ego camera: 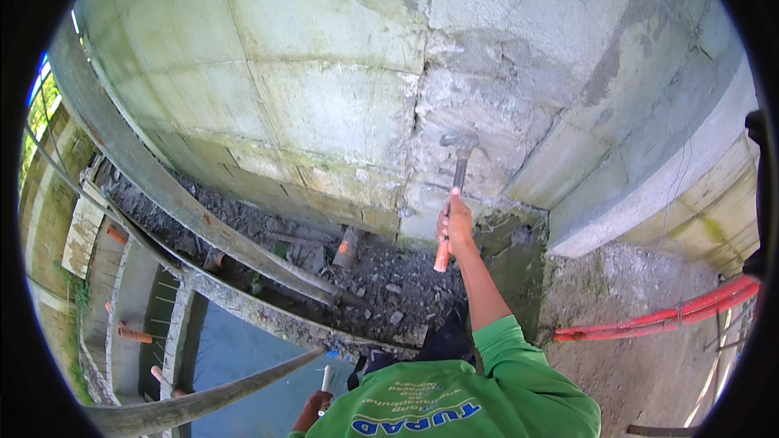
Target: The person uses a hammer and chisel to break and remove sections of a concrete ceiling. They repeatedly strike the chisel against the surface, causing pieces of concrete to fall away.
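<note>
My right hand (457, 222) is closed around the handle of a claw hammer (461, 158), whose orange grip end shows below the fist. The metal head lies against or just in front of the rough, chipped part of the concrete wall (481, 91); I cannot tell whether it touches. Low in the view, my left hand (317, 404) is closed on a white, rod-like object (327, 379), partly hidden by the green shirt. A vertical crack runs down the wall left of the hammer.
Broken rubble (395, 301) and an orange-marked pipe stub (348, 248) lie at the wall's foot. A long curved beam (201, 213) crosses the left side. Red pipes (657, 316) run at the right. Below left are a concrete ledge (261, 310) and protruding steel bars (165, 302).
</note>
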Tool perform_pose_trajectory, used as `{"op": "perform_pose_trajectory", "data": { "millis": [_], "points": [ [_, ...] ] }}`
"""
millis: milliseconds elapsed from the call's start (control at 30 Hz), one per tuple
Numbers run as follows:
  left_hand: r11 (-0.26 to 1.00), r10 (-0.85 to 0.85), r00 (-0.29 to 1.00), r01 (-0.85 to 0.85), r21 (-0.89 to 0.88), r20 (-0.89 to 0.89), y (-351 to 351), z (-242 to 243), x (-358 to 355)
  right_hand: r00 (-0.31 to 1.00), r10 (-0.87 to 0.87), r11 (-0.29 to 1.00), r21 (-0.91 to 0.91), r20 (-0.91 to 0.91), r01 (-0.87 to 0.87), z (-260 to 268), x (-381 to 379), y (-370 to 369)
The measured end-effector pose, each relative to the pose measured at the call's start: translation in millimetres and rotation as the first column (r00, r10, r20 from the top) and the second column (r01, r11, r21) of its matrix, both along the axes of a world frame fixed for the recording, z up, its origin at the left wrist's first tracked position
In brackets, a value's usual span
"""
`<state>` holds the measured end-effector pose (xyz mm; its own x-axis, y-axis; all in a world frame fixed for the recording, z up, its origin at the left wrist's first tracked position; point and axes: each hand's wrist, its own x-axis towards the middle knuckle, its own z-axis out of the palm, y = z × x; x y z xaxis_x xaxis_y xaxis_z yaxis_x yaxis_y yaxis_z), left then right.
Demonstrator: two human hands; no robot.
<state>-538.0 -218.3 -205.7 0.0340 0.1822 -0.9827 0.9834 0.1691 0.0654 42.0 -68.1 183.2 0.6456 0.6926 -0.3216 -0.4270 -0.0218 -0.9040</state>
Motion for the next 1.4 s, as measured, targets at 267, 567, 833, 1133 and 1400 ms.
{"op": "perform_pose_trajectory", "data": {
  "millis": [267,567,833,1133,1400],
  "points": [
    [0.986,0.167,0.982,-0.166,0.018,-0.091,3.6,1.2,4.9,0.898,-0.301,0.897,0.414,0.321,0.153,-5.5,22.9,47.0],
    [0.95,0.311,0.95,-0.311,0.032,-0.002,21.8,12.6,3.2,0.946,-0.165,0.88,0.475,0.278,0.014,60.2,-1.0,7.9],
    [0.952,0.3,0.953,-0.302,0.042,0.037,11.3,16.0,9.1,0.585,0.633,0.76,-0.552,0.507,-0.344,42.4,9.6,35.8],
    [0.967,0.237,0.97,-0.242,0.083,0.058,-24.7,12.2,1.5,0.779,-0.092,0.887,0.406,0.62,-0.218,70.2,-46.2,21.4],
    [0.948,0.318,0.943,-0.319,-0.009,0.1,25.5,-6.5,27.2,0.925,0.292,0.93,-0.297,0.243,-0.216,-9.1,36.0,2.0]
  ]
}}
